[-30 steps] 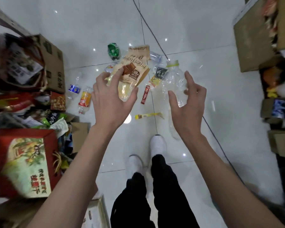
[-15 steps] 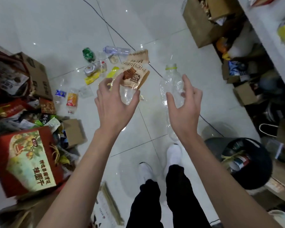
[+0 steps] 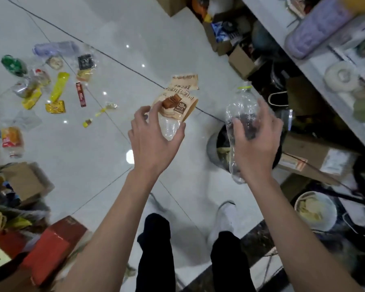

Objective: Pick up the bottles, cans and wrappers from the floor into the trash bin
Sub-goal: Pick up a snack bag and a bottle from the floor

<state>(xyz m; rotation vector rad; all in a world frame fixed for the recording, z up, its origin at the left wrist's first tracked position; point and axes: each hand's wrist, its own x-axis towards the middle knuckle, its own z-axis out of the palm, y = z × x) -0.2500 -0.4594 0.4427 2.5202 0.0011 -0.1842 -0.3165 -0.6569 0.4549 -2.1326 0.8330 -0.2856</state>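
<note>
My left hand (image 3: 154, 140) grips a beige and brown biscuit wrapper (image 3: 178, 100) by its clear lower end. A clear plastic bottle (image 3: 241, 106) with a yellow-green cap ring is held upright in my right hand (image 3: 255, 144). Both are raised above the floor. The dark round trash bin (image 3: 214, 148) stands right behind and below the bottle, mostly hidden by my right hand. On the floor at the left lie more litter: a green can (image 3: 14, 65), a clear bottle (image 3: 55, 48), yellow wrappers (image 3: 59, 87), a red stick wrapper (image 3: 81, 94) and an orange-labelled bottle (image 3: 12, 140).
Cardboard boxes (image 3: 240, 62) and clutter line the right under a white shelf (image 3: 316, 66). A paper bowl (image 3: 315, 209) sits low right. Red gift boxes (image 3: 53, 247) and cardboard pile up at the lower left. My legs and white shoes (image 3: 223, 218) stand on the white tile floor.
My view has swung to the right, so the litter slid left and the trash bin now lies under my right hand. Both hands keep their hold on the wrapper and the bottle.
</note>
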